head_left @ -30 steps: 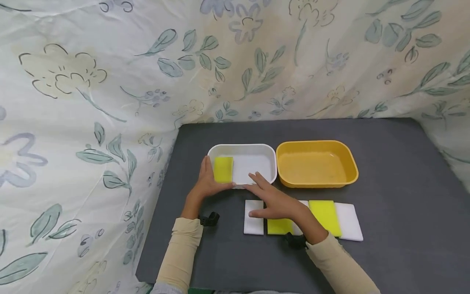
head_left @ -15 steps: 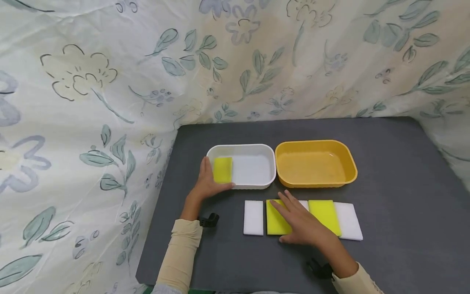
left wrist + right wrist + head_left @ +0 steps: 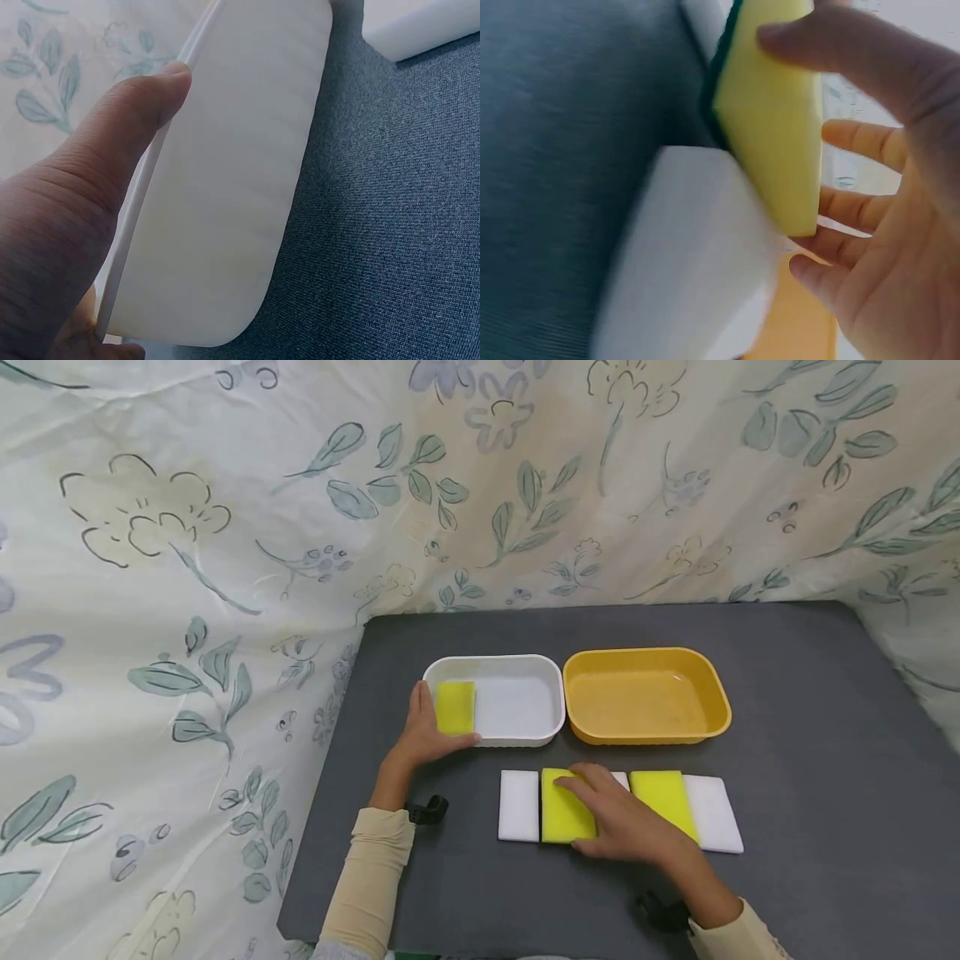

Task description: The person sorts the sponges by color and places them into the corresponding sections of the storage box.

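My left hand (image 3: 427,735) holds the white tray (image 3: 517,697) at its near left corner, fingers along the left side. In the left wrist view its thumb (image 3: 161,94) lies over the rim. A yellow sponge (image 3: 455,707) lies inside the tray at the left end. My right hand (image 3: 626,818) grips another yellow sponge (image 3: 558,814) in the row before the trays. The right wrist view shows that sponge (image 3: 772,127) tilted, with a dark green layer, between thumb and fingers. A white sponge (image 3: 690,247) lies close beside it.
A yellow tray (image 3: 645,693) stands right of the white one, nearly touching. The row also has a white sponge (image 3: 519,806) at its left end, a yellow sponge (image 3: 663,802) and a white sponge (image 3: 712,814) at right. Patterned cloth (image 3: 480,510) hangs behind the grey table (image 3: 810,735).
My right hand has moved right and toward me from the white tray's front edge to the yellow sponge, and now grips it. The sponge has shifted slightly left. My left hand stays on the tray.
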A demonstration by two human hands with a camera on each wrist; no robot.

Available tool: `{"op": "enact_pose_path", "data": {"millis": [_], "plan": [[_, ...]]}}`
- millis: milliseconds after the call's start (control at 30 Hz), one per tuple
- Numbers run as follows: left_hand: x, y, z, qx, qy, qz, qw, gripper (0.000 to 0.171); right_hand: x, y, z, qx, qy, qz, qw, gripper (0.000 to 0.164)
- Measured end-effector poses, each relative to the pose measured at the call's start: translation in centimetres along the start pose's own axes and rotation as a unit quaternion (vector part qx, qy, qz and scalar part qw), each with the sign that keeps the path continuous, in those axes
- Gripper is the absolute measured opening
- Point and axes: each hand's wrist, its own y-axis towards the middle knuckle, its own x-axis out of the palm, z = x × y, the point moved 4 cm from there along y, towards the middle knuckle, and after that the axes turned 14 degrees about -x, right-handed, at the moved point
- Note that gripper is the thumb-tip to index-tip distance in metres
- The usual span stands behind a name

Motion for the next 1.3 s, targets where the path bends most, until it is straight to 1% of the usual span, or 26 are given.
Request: {"op": "enact_pose_path", "data": {"millis": [133, 267, 433, 567, 733, 933, 1067, 1133, 1300], "plan": [[-0.1, -0.1, 0.1, 0.006, -0.005, 0.002, 1.0, 0.136, -1.6, 0.7, -0.4, -0.014, 0.011, 0.017, 1.0, 0.077], [0.0, 0.0, 0.1, 0.012, -0.004, 0.003, 0.9999, 0.137, -3.1, 1.5, -0.5, -0.041, -0.004, 0.033, 0.999, 0.077], [0.0, 0.0, 0.2, 0.006, -0.003, -0.004, 1.0, 0.136, -4.7, 2.4, -0.4, -0.074, -0.029, 0.061, 0.995, 0.078], [-0.1, 0.0, 0.4, 0.001, -0.001, -0.01, 0.9999, 0.135, -5.3, 3.0, 0.0, -0.084, -0.036, 0.075, 0.993, 0.078], [-0.2, 0.0, 0.5, 0.002, 0.0, -0.014, 0.9999, 0.135, -5.7, 3.8, 0.9, -0.064, -0.031, 0.081, 0.994, 0.074], [-0.2, -0.2, 0.4, 0.005, -0.007, -0.01, 0.9999, 0.135, -6.4, 5.3, 2.4, -0.041, -0.024, 0.112, 0.993, 0.062], [-0.2, -0.1, 0.3, 0.005, -0.008, -0.006, 0.9999, 0.136, -6.8, 6.5, 3.3, -0.02, -0.023, 0.128, 0.991, 0.057], [-0.2, -0.1, 0.3, 0.001, -0.006, -0.004, 1.0, 0.136, -6.7, 7.3, 3.9, -0.009, -0.018, 0.131, 0.991, 0.056], [-0.1, 0.0, 0.0, -0.004, 0.004, -0.007, 1.0, 0.137, -6.3, 9.4, 4.6, 0.012, -0.012, 0.119, 0.993, 0.051]]}}
